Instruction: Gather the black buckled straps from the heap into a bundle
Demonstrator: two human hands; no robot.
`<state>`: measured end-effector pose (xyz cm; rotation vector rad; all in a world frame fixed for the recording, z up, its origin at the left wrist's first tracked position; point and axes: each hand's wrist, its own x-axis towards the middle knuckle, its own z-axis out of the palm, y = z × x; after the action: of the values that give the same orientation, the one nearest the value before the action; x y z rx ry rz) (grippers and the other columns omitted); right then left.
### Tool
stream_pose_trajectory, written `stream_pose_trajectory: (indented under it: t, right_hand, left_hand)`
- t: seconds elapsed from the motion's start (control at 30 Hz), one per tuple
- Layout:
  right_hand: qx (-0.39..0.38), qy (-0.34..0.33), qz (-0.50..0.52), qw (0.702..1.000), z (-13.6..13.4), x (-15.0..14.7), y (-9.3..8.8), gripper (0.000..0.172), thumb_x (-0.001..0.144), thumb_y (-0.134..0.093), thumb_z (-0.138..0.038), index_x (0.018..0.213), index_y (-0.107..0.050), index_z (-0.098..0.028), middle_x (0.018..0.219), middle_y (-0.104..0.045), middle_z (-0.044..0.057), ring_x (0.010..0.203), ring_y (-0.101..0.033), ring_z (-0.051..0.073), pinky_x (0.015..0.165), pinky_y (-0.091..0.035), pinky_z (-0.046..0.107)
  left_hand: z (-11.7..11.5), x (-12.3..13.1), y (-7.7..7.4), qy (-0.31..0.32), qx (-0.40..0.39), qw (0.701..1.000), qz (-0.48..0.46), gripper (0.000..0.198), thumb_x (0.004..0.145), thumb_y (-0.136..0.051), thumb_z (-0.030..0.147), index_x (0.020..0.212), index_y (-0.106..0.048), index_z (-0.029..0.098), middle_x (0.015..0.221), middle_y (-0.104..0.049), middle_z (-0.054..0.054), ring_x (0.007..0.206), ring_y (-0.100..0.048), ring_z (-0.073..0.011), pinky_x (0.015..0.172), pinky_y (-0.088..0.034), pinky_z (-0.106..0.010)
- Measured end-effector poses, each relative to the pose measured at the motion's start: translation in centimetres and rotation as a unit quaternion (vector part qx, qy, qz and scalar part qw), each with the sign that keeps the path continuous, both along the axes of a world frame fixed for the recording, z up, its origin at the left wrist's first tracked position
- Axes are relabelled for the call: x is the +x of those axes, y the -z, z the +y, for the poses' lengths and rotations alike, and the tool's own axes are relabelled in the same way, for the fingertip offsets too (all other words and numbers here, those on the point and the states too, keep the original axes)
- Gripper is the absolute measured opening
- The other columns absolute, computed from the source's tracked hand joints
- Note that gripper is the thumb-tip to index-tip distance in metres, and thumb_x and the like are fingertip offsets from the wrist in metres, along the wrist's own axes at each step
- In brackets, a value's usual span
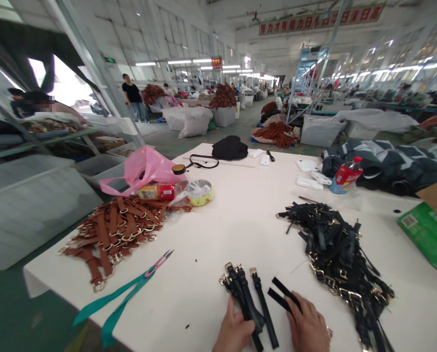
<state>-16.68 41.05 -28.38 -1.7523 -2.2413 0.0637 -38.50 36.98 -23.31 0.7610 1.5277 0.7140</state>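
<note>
My left hand (pixel 233 330) rests at the near edge of the white table (pixel 240 215), fingers curled over a small bundle of black buckled straps (pixel 242 291). My right hand (pixel 308 328) lies beside it, fingers closed on two loose black strap pieces (pixel 282 294). One single black strap (pixel 264 308) lies between the hands. A big heap of black straps with gold buckles (pixel 337 254) sits just right of my right hand. A pile of brown straps (pixel 111 232) lies at the table's left.
Small pink-handled snips on a teal ribbon (pixel 130 288) lie left of my hands. A pink plastic bag (pixel 145 168), wrapped snacks (pixel 194 193), a black bag (pixel 230 147), a red-capped bottle (pixel 346 175), dark folded cloth (pixel 387 164) and a green box (pixel 429 234) ring the table. A person (pixel 133 97) stands far back.
</note>
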Motion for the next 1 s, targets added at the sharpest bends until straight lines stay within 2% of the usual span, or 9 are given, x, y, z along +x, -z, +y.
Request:
stream_pose_trajectory:
  t: [0.1,0.17,0.27,0.33,0.47,0.63,0.8,0.9,1.0]
  right_hand:
    - [0.008,0.005,0.005,1.000,-0.2,-0.1,-0.3,0.032,0.080,-0.045,-0.032,0.109,-0.058,-0.032,0.119,-0.058,0.002,0.106,-0.052,0.026,0.076,-0.046,0.039]
    - [0.012,0.007,0.009,1.000,-0.3,-0.2,-0.3,0.031,0.080,-0.046,-0.033,0.108,-0.059,-0.032,0.119,-0.058,0.001,0.105,-0.053,0.026,0.076,-0.046,0.039]
    - [0.014,0.008,0.012,1.000,-0.4,-0.3,-0.4,0.031,0.080,-0.045,-0.033,0.108,-0.058,-0.033,0.118,-0.059,0.001,0.105,-0.053,0.025,0.077,-0.046,0.038]
    - [0.015,0.010,0.014,1.000,-0.4,-0.3,-0.5,0.031,0.080,-0.045,-0.033,0.108,-0.058,-0.032,0.118,-0.059,0.001,0.105,-0.053,0.025,0.077,-0.046,0.038]
    - [0.006,0.007,0.017,1.000,-0.4,-0.4,-0.7,0.032,0.080,-0.045,-0.033,0.108,-0.059,-0.032,0.117,-0.059,0.002,0.105,-0.053,0.026,0.076,-0.047,0.038]
    - [-0.007,0.013,0.013,1.000,0.0,-0.4,-0.9,0.033,0.081,-0.043,-0.032,0.110,-0.058,-0.031,0.119,-0.058,0.003,0.106,-0.053,0.026,0.076,-0.047,0.039]
    - [0.003,0.036,0.012,0.999,0.6,-0.7,-1.2,0.032,0.079,-0.043,-0.032,0.107,-0.059,-0.030,0.119,-0.058,0.004,0.104,-0.054,0.025,0.080,-0.045,0.041]
    - [0.011,0.050,0.001,0.999,0.8,-1.1,-1.2,0.033,0.078,-0.043,-0.032,0.107,-0.059,-0.030,0.119,-0.058,0.005,0.104,-0.054,0.027,0.085,-0.041,0.047]
    - [0.032,0.067,-0.028,0.997,0.7,-1.8,-1.3,0.039,0.076,-0.042,-0.032,0.114,-0.055,-0.030,0.126,-0.053,0.008,0.108,-0.051,0.031,0.089,-0.033,0.059]
  left_hand:
    - [-0.9,-2.7,-1.9,0.016,-0.074,0.997,0.001,0.078,0.074,-0.043,0.015,0.135,0.004,0.015,0.097,-0.059,-0.009,0.079,-0.062,-0.0196,0.059,-0.051,-0.032]
    - [-1.3,-4.7,-3.2,0.102,0.027,0.979,0.174,0.063,0.072,-0.041,0.011,0.131,-0.021,0.016,0.097,-0.059,-0.008,0.080,-0.060,-0.0190,0.070,-0.051,-0.036]
    - [-0.5,-6.2,-5.1,0.205,0.242,0.852,0.416,0.064,0.068,-0.039,0.002,0.128,-0.032,0.022,0.120,-0.050,-0.008,0.109,-0.048,-0.0207,0.094,-0.040,-0.038]
    - [1.0,-6.0,-5.9,0.266,0.315,0.780,0.470,0.063,0.069,-0.036,-0.001,0.128,-0.033,0.023,0.125,-0.046,-0.007,0.114,-0.042,-0.0196,0.095,-0.039,-0.036]
    - [4.2,-4.3,-5.5,0.370,0.372,0.712,0.467,0.048,0.066,-0.050,0.004,0.110,-0.050,0.023,0.121,-0.050,-0.005,0.116,-0.039,-0.0231,0.097,-0.033,-0.042]
    - [5.1,-4.2,-3.6,0.378,0.393,0.693,0.472,0.013,0.074,-0.051,0.008,0.082,-0.056,0.018,0.105,-0.056,-0.006,0.109,-0.044,-0.0220,0.094,-0.030,-0.043]
    - [4.3,-6.5,-3.2,0.350,0.402,0.691,0.488,0.018,0.085,-0.040,0.010,0.081,-0.054,0.019,0.100,-0.057,-0.002,0.097,-0.047,-0.0157,0.093,-0.029,-0.038]
    - [4.2,-7.9,-3.0,0.337,0.388,0.697,0.500,0.016,0.083,-0.043,0.008,0.078,-0.054,0.018,0.086,-0.057,-0.002,0.086,-0.048,-0.0159,0.085,-0.032,-0.038]
    - [4.2,-8.6,-2.6,0.325,0.374,0.706,0.507,0.014,0.081,-0.045,0.008,0.076,-0.055,0.016,0.091,-0.056,-0.004,0.087,-0.048,-0.0182,0.079,-0.034,-0.037]
